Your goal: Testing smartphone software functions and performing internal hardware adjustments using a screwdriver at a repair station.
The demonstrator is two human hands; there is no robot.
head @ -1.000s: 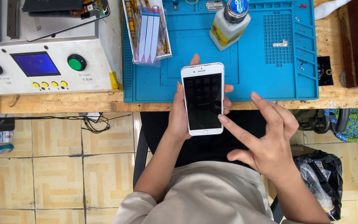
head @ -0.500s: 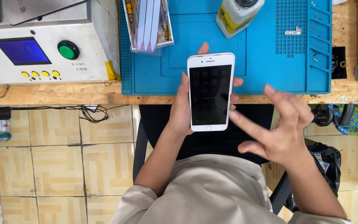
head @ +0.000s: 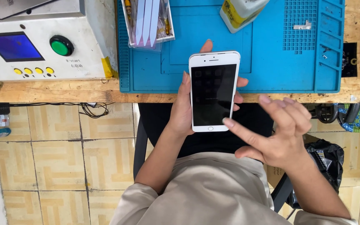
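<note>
At frame centre, the left hand [head: 184, 110] wraps its grip around a white smartphone [head: 213, 91], long axis running up-down, over the worktop [head: 63, 91] edge. The right hand [head: 278, 135], open and empty, touches its lower right corner with the forefinger.

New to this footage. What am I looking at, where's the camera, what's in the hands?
There is no robot here: a person works with bare hands, and the single camera sits on their head, looking down past their lap at the edge of a wooden bench. The left hand holds a white phone upright, its screen dark. The right hand holds nothing; its forefinger points at the phone's lower right corner. On the bench lie a blue work mat, a clear tray of flat strips, a pale bottle, and a grey machine with a blue screen and a green button.
</note>
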